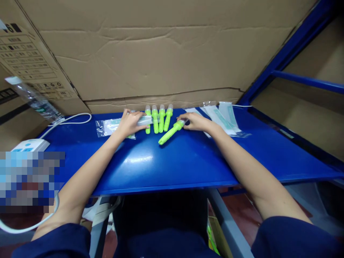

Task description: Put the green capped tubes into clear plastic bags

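Observation:
Several lime-green sticks (161, 122) with clear caps lie side by side in a row on the blue table. My left hand (130, 123) is at the row's left end, its thumb and fingers closed about a translucent plastic strip (153, 119) that crosses over the sticks. Under and beside that hand lies a clear plastic packet (110, 127) with a pale insert. Another lime-green stick (170, 134) points toward me at a slant; my right hand (195, 122) pinches it by its clear-capped end. The right fingertips are partly hidden.
Flat clear packets with white and pale green inserts (224, 118) lie right of my right hand. A plastic bottle (37, 102), a white power strip (33, 145) and its cable are at left. Cardboard (161, 57) walls the back; a blue metal frame (309, 81) stands at right.

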`<state>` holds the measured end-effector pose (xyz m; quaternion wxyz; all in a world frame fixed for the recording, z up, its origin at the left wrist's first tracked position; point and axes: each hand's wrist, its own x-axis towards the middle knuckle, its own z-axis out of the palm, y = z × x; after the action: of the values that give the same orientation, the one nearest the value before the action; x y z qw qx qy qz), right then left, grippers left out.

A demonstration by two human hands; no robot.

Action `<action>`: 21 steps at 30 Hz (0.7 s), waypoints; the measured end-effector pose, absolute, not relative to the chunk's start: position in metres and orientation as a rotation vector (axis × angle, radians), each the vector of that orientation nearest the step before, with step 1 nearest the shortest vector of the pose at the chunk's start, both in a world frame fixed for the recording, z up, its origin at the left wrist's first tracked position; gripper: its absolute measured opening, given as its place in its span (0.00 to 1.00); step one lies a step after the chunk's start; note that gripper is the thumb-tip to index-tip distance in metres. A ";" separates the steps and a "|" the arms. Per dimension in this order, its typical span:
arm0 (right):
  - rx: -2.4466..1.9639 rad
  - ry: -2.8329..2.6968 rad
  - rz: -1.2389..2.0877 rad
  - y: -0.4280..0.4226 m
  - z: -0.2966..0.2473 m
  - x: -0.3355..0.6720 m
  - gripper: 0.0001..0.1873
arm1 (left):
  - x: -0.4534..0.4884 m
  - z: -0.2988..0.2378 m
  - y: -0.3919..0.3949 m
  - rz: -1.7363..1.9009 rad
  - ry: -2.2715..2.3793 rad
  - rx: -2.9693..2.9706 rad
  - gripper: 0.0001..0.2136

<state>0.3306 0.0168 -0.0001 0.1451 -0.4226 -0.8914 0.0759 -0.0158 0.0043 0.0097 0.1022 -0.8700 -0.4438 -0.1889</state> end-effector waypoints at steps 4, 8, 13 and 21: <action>-1.253 -2.384 0.169 0.018 0.003 0.335 0.21 | -0.017 0.010 0.004 -0.558 -1.320 -2.566 0.26; -1.382 -2.238 0.019 0.023 0.002 0.342 0.22 | -0.017 0.012 0.002 -0.600 -1.319 -2.576 0.26; -1.487 -2.125 -0.015 0.026 -0.006 0.342 0.24 | -0.015 0.012 0.001 -0.611 -1.312 -2.575 0.25; -1.414 -2.245 0.040 0.014 -0.001 0.325 0.20 | -0.012 0.011 0.001 -0.566 -1.258 -2.573 0.25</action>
<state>0.3250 0.0139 -0.0008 0.2419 -0.5170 -0.8210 0.0146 -0.0117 0.0011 0.0105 0.1110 -0.8759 -0.4282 -0.1927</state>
